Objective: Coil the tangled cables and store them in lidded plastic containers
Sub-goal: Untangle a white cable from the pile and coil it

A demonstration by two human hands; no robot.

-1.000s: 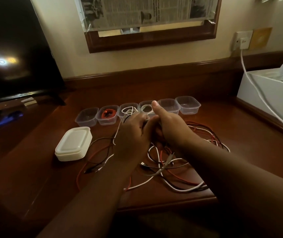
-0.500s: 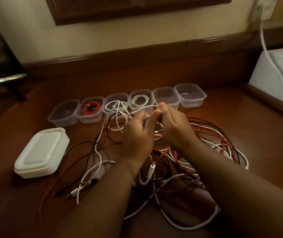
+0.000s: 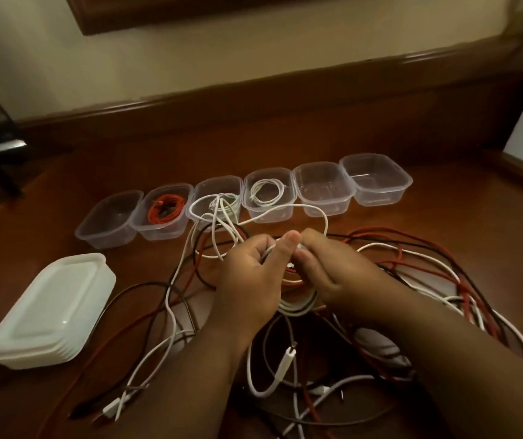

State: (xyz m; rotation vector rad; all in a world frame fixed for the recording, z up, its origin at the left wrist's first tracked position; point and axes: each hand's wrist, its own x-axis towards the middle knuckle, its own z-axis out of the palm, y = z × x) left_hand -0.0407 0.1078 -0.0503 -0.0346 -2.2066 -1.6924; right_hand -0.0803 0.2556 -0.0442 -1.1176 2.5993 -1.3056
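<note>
We are winding a white cable (image 3: 298, 307) into a small coil held just above the tangle, between our 2 hands. Our left hand (image 3: 247, 280) has its fingers curled round the coil's left side, thumb raised and pressing the strand at the top; our right hand (image 3: 333, 274) closes its fingers on the opposite side and seems to feed the next turn. Holding it from both sides keeps the loops stacked, we judge, since this smooth, springy round cord would otherwise spread open. Its free length arcs away toward the containers and back, and a white plug end (image 3: 287, 362) hangs below the coil.

Under our hands lies the tangled pile (image 3: 412, 280): thin, glossy red, black and white cords looping over one another on the wooden table (image 3: 460, 210).

Beyond it stand 6 clear containers (image 3: 320, 188) in a row, edge to edge, lids off, likely so each finished coil drops straight in. They are thin, rounded rectangular tubs of see-through plastic. Counting from the left, the 2nd holds a red coil (image 3: 165, 209), the 3rd a loose white bundle (image 3: 219, 205) spilling over its rim, the 4th a neat white coil (image 3: 266, 193); the others look empty.

At left sits a stack of lids (image 3: 51, 308), milky and soft-cornered, kept within reach for closing.
</note>
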